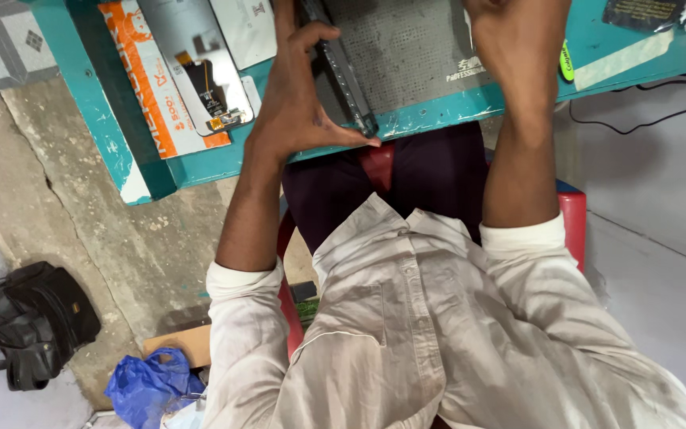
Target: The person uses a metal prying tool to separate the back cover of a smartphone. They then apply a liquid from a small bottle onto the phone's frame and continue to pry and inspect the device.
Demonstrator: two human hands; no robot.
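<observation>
Your left hand (299, 95) rests at the near edge of the teal workbench (438, 111), the landmark for every position given here. The thumb runs along that edge while the fingers arch over a long, dark, narrow device (341, 67), which lies on the bench and slants from the far side down to the near edge; the hand touches the device on its left side and at its near end, half curled around it rather than clenched. Your right hand (514, 44) lies farther onto the bench, to the right of the device, on a grey perforated mat (406, 48); its fingers run out of the top of the view, so you cannot tell whether it grips anything.

On the left part of the bench sits a pale flat screen panel (192, 48) with a dark flex connector, lying on an orange and white printed card (148, 79). At the right near edge of the bench a strip of pale tape (617, 63) is stuck down, with a small green sticker (567, 61) beside it. Black cables (645, 119) hang off the bench's right end.

Below the bench, your white shirt (438, 334) fills the foreground over a red stool (573, 218). On the concrete floor left of the bench lie a black bag (29, 322) and a blue plastic bag (148, 385).
</observation>
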